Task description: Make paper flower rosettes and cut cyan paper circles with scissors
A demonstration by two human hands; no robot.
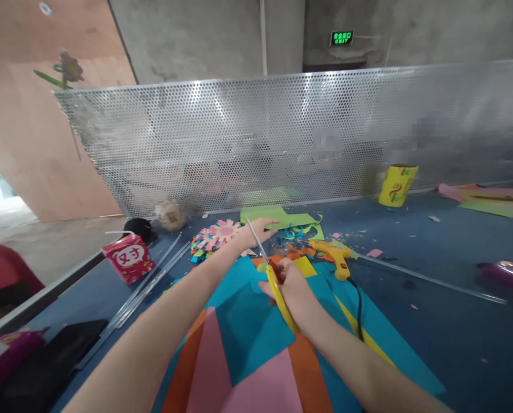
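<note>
My right hand (293, 287) clamped on yellow scissors (270, 269), over teal paper (247, 327) mid-surface; long axis up-left, blades toward perforated screen (282, 137). My left hand (256, 231) flat, fingers apart, on green paper (282, 218). Open blue surface (445, 310) rightward; glue gun (331, 252) near.

Long scissors (270, 269) w/ thin bare-metal blades and glossy yellow plastic handles, gripped in the right hand (294, 287); flat teal, pink and orange matt paper sheets (247, 332) lie smooth on a matt blue tabletop (432, 298). Left hand (256, 229) rests by a layered paper flower (215, 236). Perforated metal screen (282, 137) has a dull silver sheen; yellow plastic glue gun (331, 252) looks semi-gloss, red carton (128, 258) glossy.
</note>
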